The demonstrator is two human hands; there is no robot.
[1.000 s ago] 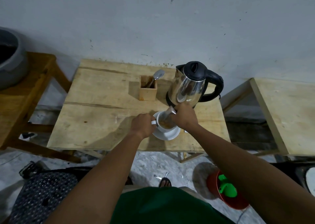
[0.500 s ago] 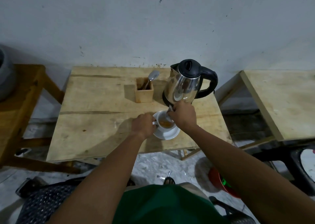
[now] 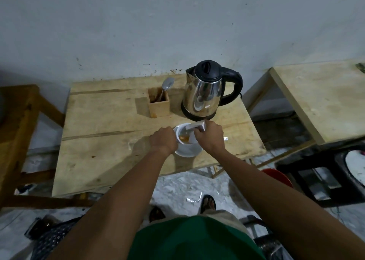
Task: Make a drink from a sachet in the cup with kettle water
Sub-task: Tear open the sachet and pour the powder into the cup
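Observation:
A white cup [image 3: 182, 132] stands on a white saucer [image 3: 187, 152] near the front right of the wooden table [image 3: 102, 141]. Orange-brown powder lies inside the cup. My left hand [image 3: 163, 141] grips the cup's left side. My right hand [image 3: 210, 137] holds a silver sachet [image 3: 195, 126] tilted over the cup, its open end pointing down into it. The steel kettle [image 3: 203, 95] with black lid and handle sits on its base just behind the cup.
A small wooden holder [image 3: 159, 105] with a spoon [image 3: 167, 84] stands left of the kettle. Another wooden table [image 3: 324, 101] is at the right, a wooden bench [image 3: 17, 121] at the left. A red bucket [image 3: 278, 177] and a black stool [image 3: 316, 178] sit on the floor.
The sachet has tipped from upright to nearly level over the cup. Both hands stay at the cup. The camera view has shifted slightly.

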